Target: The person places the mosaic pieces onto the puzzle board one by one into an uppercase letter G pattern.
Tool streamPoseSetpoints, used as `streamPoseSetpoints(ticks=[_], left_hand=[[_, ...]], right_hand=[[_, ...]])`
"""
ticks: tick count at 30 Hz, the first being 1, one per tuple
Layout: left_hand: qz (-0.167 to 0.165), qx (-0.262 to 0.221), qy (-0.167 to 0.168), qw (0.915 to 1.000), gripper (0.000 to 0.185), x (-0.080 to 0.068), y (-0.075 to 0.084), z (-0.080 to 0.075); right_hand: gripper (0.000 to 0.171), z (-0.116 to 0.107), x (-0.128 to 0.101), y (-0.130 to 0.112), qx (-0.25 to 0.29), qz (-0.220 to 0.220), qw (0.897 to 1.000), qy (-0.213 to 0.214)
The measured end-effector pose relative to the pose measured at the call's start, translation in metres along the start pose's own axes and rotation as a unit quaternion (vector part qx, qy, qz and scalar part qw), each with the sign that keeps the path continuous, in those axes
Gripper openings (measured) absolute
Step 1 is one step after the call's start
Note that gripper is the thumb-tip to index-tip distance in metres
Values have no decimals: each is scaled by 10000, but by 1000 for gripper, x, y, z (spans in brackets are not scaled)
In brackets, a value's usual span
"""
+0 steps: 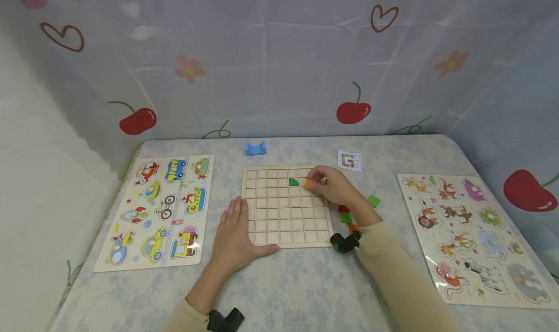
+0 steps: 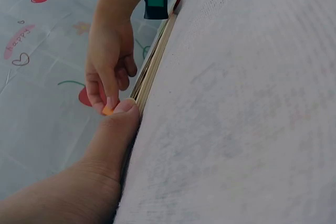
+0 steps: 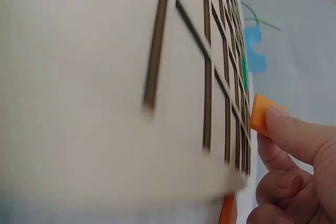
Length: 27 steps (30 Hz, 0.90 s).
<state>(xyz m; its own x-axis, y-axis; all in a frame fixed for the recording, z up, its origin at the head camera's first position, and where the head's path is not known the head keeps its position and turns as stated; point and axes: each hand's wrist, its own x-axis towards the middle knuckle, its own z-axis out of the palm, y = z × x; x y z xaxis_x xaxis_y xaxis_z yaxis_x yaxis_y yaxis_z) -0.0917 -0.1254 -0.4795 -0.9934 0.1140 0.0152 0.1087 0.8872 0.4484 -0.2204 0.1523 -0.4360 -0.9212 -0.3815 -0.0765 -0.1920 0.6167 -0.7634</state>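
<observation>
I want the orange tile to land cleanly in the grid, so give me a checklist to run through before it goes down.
1. Orange tile pinched by right hand: ok.
2. Left hand flat on the table, thumb against the grid board edge: ok.
3. Cell right of the green tile free: cannot tell, hand covers it.
4. Tile square to the cell: cannot tell.
5. Pattern card in view: ok.

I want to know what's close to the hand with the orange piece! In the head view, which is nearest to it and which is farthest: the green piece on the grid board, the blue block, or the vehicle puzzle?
From the right hand:
1. Green piece, just left, on the grid board.
2. Blue block, behind the board, farther left.
3. Vehicle puzzle, far left of the table.
</observation>
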Motion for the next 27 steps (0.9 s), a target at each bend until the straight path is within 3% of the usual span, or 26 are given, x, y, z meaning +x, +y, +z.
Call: streamPoseSetpoints(ticks=[8, 15, 27], left_hand=[[27, 3, 39, 10000, 145, 0, 0, -1], [39, -29, 30, 10000, 144, -1, 2, -1], [13, 7, 23, 10000, 145, 1, -1, 2]], right_hand=[[13, 25, 24, -22, -71, -301, 9995, -120], [10, 43, 33, -38, -520, -316, 9981, -72], [15, 48, 37, -45, -1072, -120, 9942, -21]])
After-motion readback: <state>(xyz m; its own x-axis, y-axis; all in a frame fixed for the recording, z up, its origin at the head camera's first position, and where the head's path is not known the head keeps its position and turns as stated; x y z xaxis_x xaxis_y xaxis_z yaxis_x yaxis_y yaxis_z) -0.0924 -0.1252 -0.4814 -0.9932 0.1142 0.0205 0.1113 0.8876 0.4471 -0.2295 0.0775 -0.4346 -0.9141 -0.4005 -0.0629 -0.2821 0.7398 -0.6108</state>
